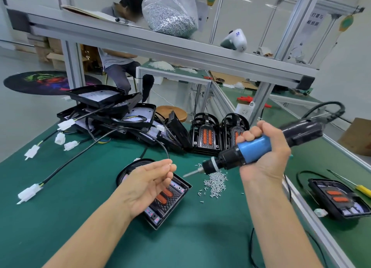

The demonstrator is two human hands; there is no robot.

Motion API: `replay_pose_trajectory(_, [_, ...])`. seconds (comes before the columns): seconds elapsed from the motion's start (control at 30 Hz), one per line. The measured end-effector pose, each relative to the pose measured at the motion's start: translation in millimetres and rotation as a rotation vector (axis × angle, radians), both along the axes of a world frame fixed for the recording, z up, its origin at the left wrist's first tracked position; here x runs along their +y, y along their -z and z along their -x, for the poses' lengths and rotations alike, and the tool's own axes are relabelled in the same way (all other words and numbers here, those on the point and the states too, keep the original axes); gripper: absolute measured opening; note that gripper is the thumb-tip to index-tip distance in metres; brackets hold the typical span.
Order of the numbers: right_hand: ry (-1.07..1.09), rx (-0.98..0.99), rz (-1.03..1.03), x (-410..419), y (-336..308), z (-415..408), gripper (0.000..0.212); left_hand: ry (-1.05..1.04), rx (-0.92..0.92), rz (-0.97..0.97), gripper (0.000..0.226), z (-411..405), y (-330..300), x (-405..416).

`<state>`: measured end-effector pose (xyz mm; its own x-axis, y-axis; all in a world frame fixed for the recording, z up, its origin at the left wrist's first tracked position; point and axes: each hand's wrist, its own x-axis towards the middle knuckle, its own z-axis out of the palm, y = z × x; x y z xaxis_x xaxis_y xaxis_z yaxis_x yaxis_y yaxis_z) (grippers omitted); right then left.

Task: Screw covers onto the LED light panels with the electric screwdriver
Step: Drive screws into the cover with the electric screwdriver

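Right hand [265,153] gripped the electric screwdriver [247,153] at centre frame; left hand [148,185] pinched something small, probably a screw, which risked dropping before seating on the bit.

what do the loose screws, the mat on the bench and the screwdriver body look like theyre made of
Screws: bright silvery metal, probably plated steel, judging by the shine.
Mat: matte green, likely rubber or vinyl; flat with no glare.
Screwdriver in the right hand: apparently plastic, a smooth blue grip between glossy black sections.

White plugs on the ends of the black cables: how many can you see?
At least 7: five at left, one in the pile, one far right; others may be hidden.
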<state>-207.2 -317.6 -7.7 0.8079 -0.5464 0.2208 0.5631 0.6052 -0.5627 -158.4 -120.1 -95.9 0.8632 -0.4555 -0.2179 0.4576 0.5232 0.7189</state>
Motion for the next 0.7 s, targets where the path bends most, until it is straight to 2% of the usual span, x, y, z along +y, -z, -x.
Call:
replay_pose_trajectory(0.2, [0.068,-0.095,-0.011,22,-4,-3,0.015,0.012,-0.031,-0.005,0.026,8,-1,2])
replay_pose_trajectory(0.7, [0.053,-0.093,0.013,31,-1,-6,0.014,-0.012,-0.029,0.044,0.022,15,-3,2])
